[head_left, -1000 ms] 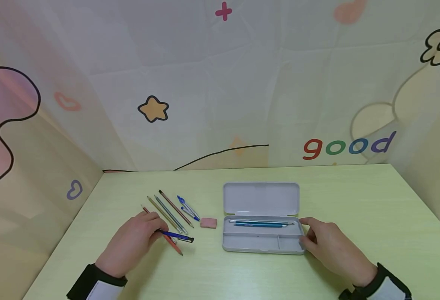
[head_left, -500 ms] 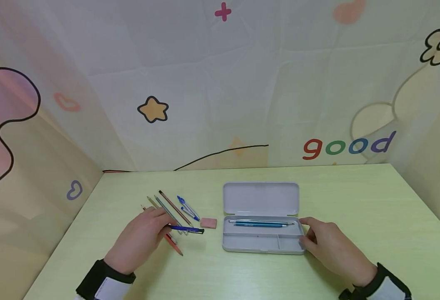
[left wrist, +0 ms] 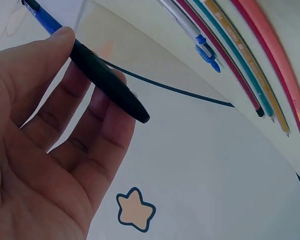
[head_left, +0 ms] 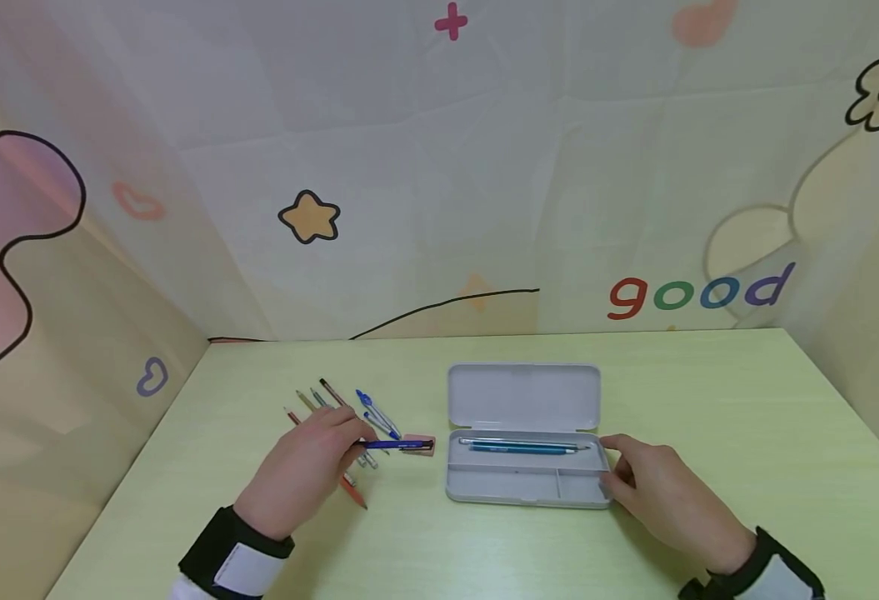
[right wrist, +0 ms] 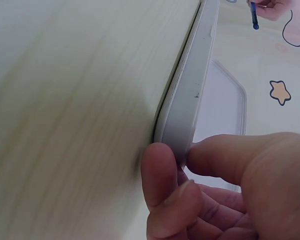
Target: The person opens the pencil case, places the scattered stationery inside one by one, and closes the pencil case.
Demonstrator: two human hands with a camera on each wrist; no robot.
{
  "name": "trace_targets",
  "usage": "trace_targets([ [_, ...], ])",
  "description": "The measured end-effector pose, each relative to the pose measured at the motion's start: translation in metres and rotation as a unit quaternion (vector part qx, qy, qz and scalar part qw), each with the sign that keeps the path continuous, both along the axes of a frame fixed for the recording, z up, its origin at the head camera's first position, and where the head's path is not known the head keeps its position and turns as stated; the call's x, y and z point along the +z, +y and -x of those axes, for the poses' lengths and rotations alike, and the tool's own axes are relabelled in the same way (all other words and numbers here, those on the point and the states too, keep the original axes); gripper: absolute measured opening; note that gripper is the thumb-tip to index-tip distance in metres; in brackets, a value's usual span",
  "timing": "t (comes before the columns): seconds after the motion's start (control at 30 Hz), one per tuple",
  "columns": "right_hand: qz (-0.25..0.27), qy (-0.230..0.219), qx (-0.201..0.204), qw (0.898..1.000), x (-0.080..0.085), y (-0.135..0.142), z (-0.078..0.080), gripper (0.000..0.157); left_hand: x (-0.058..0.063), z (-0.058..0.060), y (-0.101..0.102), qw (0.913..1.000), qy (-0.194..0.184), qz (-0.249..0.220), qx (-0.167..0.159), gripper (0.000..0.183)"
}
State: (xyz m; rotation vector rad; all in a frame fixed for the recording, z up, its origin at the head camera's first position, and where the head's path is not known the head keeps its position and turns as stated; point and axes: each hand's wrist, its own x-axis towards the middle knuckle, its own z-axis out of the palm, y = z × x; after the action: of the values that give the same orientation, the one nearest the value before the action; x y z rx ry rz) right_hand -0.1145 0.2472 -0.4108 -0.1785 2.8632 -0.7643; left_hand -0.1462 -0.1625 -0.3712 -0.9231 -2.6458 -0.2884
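My left hand (head_left: 307, 467) pinches a blue pen (head_left: 394, 445) between thumb and fingers, raised above the table. Its dark end points right and overlaps a pink eraser (head_left: 426, 452) in the head view. The left wrist view shows the pen's black barrel (left wrist: 110, 85) lying across the fingertips. At the right end of an open grey pencil case (head_left: 499, 483), my right hand (head_left: 664, 500) holds the corner between thumb and fingers. A blue pencil (head_left: 521, 449) and a thin, clear-looking one lie in the case's rear compartment.
Several pencils (left wrist: 250, 55) lie side by side on the table, partly hidden by my left hand in the head view. Blue-and-clear pens (head_left: 379, 417) lie behind the eraser. The case's lid (head_left: 524, 398) is folded back, and a printed cloth (head_left: 439, 167) stands behind the table.
My left hand has moved right and slightly away from me with the blue pen, from over the coral pencil toward the eraser. My right hand stays at the pencil case.
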Motion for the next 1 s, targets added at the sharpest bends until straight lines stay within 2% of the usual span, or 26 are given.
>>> trace_targets([
  [0.1,0.001,-0.003,-0.001,1.000,0.000,0.000,0.000,0.053,0.003,0.000,0.005,1.0000,0.000,0.000,-0.004,0.019],
  [0.3,0.003,-0.004,-0.002,1.000,0.000,0.000,0.001,0.052,0.008,0.000,0.017,0.9997,-0.023,0.003,0.005,0.015],
  [0.57,0.006,0.000,-0.001,1.000,-0.001,0.000,0.000,0.051,0.009,0.006,0.032,0.9999,-0.002,-0.005,-0.013,0.015],
  [0.9,0.006,-0.008,-0.001,1.000,0.000,0.001,0.000,0.053,0.010,0.012,0.051,0.9996,-0.010,-0.006,-0.024,0.009],
  [1.0,0.007,-0.009,-0.002,1.000,0.000,0.001,0.001,0.054,0.011,0.013,0.057,0.9994,-0.020,-0.004,-0.029,0.019],
])
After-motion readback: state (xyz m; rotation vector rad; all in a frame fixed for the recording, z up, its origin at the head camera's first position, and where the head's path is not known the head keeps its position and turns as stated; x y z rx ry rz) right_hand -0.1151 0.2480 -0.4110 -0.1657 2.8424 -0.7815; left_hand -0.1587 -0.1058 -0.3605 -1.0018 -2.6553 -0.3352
